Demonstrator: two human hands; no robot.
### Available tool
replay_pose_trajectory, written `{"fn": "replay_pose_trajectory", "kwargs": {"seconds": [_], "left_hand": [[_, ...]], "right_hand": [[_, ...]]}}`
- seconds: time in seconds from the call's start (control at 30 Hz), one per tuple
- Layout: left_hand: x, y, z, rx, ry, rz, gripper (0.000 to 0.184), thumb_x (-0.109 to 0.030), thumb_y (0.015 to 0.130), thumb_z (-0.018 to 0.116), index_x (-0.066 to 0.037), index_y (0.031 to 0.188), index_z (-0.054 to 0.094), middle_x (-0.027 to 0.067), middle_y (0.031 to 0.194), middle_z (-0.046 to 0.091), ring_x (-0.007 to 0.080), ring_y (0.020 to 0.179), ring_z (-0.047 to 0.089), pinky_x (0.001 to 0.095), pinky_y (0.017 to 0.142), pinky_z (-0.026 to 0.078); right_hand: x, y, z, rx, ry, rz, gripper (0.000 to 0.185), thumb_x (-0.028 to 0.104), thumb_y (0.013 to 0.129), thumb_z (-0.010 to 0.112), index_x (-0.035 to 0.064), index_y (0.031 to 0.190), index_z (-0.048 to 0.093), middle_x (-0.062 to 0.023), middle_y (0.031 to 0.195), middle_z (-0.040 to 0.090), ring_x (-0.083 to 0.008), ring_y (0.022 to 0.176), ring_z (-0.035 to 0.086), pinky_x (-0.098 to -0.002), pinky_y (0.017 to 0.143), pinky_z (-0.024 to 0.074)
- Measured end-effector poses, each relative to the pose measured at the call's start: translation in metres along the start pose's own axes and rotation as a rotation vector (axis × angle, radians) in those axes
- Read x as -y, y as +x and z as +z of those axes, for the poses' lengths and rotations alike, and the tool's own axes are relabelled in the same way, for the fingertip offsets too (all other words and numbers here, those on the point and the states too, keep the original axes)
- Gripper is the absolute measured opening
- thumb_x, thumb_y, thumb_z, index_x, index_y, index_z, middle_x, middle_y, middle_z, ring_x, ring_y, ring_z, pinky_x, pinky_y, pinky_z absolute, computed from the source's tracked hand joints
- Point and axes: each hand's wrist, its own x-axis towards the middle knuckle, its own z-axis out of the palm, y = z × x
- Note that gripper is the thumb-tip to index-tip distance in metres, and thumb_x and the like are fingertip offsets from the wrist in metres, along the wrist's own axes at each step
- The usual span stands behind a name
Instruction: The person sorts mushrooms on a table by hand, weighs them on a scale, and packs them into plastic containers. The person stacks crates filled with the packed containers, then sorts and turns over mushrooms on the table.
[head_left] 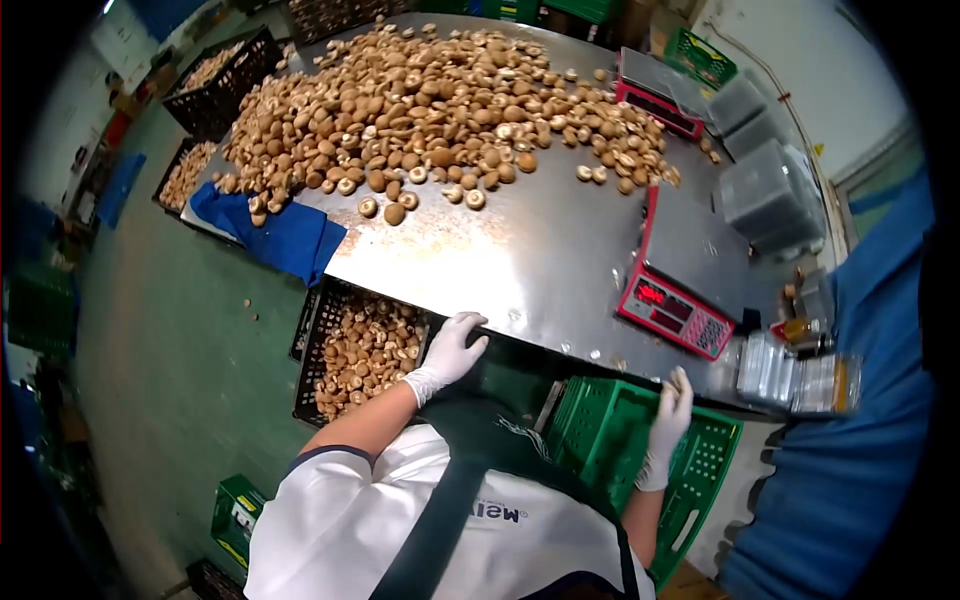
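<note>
My left hand [455, 350], in a white glove, is at the near edge of the metal table [530, 240], fingers extended and holding nothing. Beside it, a black crate [305, 375] of brown mushrooms [365, 355] stands below the table edge. My right hand [674, 412], also gloved, is raised over the green crate [600, 425] with its fingers stretched and nothing in them. A large heap of mushrooms [400, 110] covers the far part of the table. Near the right side lies a red scale [675, 315] with a lit display and a bare plate.
A second red scale [660, 105] stands farther back. Clear plastic containers [770, 190] are stacked at the right, with more packs [800, 380] at the near right corner. A blue cloth [275, 235] hangs over the left edge. Black crates [225, 85] stand at the far left.
</note>
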Motion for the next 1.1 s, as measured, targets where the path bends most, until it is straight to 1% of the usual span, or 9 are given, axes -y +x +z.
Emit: {"fn": "replay_pose_trajectory", "kwargs": {"seconds": [0.13, 0.27, 0.43, 0.53, 0.63, 0.67, 0.73, 0.87, 1.1], "left_hand": [[0.059, 0.036, -0.038, -0.221, -0.096, -0.136, 0.041, -0.010, 0.084, 0.062, -0.001, 0.124, 0.054, 0.0210, 0.122, 0.055, 0.0364, 0.114, 0.055, 0.0397, 0.099, 0.045], [0.117, 0.087, -0.093, -0.473, -0.033, -0.140, 0.056, -0.010, 0.083, 0.066, 0.001, 0.134, 0.044, 0.0242, 0.136, 0.043, 0.0396, 0.123, 0.046, 0.0415, 0.101, 0.045], [0.152, 0.151, -0.143, -0.610, 0.275, -0.201, 0.082, -0.024, 0.078, 0.075, 0.000, 0.144, 0.032, 0.0266, 0.146, 0.031, 0.0435, 0.132, 0.033, 0.0496, 0.111, 0.026], [0.172, 0.186, -0.128, -0.671, 0.259, -0.276, 0.085, -0.033, 0.078, 0.075, 0.002, 0.143, 0.033, 0.0265, 0.143, 0.037, 0.0432, 0.131, 0.035, 0.0496, 0.111, 0.027], [0.144, 0.212, -0.116, -0.682, 0.268, -0.260, 0.072, -0.028, 0.077, 0.073, 0.000, 0.137, 0.044, 0.0241, 0.126, 0.051, 0.0405, 0.120, 0.045, 0.0488, 0.104, 0.035], [0.140, 0.220, -0.118, -0.448, 0.114, -0.359, 0.069, -0.025, 0.075, 0.073, -0.002, 0.136, 0.046, 0.0205, 0.120, 0.055, 0.0383, 0.115, 0.048, 0.0477, 0.102, 0.037], [0.122, 0.226, -0.103, -0.510, 0.310, -0.181, 0.069, -0.027, 0.075, 0.072, -0.007, 0.136, 0.048, 0.0173, 0.129, 0.053, 0.0364, 0.119, 0.048, 0.0474, 0.105, 0.035], [0.122, 0.252, -0.126, -0.525, 0.144, -0.111, 0.064, -0.029, 0.077, 0.071, -0.009, 0.134, 0.052, 0.0166, 0.136, 0.049, 0.0375, 0.122, 0.047, 0.0481, 0.107, 0.033], [0.206, 0.311, -0.314, -1.059, 0.360, 0.046, 0.040, -0.009, 0.085, 0.060, -0.001, 0.125, 0.056, 0.0176, 0.126, 0.056, 0.0335, 0.122, 0.049, 0.0430, 0.107, 0.036]], "right_hand": [[0.028, 0.029, 0.138, 0.282, -0.107, -0.037, 0.041, 0.002, 0.091, 0.054, 0.0017, 0.132, 0.053, -0.0114, 0.124, 0.056, -0.0187, 0.101, 0.060, -0.0303, 0.088, 0.0488], [0.045, 0.034, 0.262, 0.564, -0.117, -0.086, 0.044, 0.005, 0.088, 0.057, 0.0004, 0.131, 0.052, -0.0172, 0.121, 0.055, -0.0275, 0.106, 0.058, -0.0351, 0.091, 0.0492], [0.079, 0.052, 0.353, 0.773, -0.455, -0.534, 0.045, 0.017, 0.082, 0.063, 0.0074, 0.126, 0.058, -0.0164, 0.131, 0.053, -0.0348, 0.124, 0.047, -0.0447, 0.106, 0.0367], [0.079, 0.085, 0.394, 0.864, -0.529, -0.774, 0.045, 0.017, 0.080, 0.063, 0.0109, 0.125, 0.059, -0.0140, 0.131, 0.053, -0.0337, 0.127, 0.044, -0.0473, 0.108, 0.0331], [0.071, 0.149, 0.440, 0.896, -0.522, -0.927, 0.043, 0.014, 0.079, 0.061, 0.0124, 0.123, 0.061, -0.0120, 0.130, 0.054, -0.0338, 0.127, 0.043, -0.0487, 0.107, 0.0326], [0.076, 0.167, 0.450, 0.825, -0.529, -0.932, 0.039, 0.015, 0.079, 0.062, 0.0127, 0.118, 0.064, -0.0109, 0.128, 0.055, -0.0327, 0.124, 0.045, -0.0486, 0.105, 0.0337], [0.092, 0.207, 0.467, 0.840, -0.496, -0.761, 0.032, 0.017, 0.079, 0.064, 0.0124, 0.111, 0.067, -0.0097, 0.126, 0.057, -0.0317, 0.121, 0.048, -0.0467, 0.104, 0.0358], [0.129, 0.269, 0.480, 0.959, -0.428, -0.818, 0.024, 0.025, 0.080, 0.072, 0.0091, 0.098, 0.071, -0.0120, 0.123, 0.060, -0.0339, 0.115, 0.053, -0.0425, 0.101, 0.0403], [0.199, 0.383, 0.555, 0.738, -0.223, -0.868, 0.027, 0.008, 0.085, 0.064, 0.0030, 0.111, 0.065, -0.0139, 0.115, 0.063, -0.0318, 0.111, 0.057, -0.0383, 0.099, 0.0432]]}}
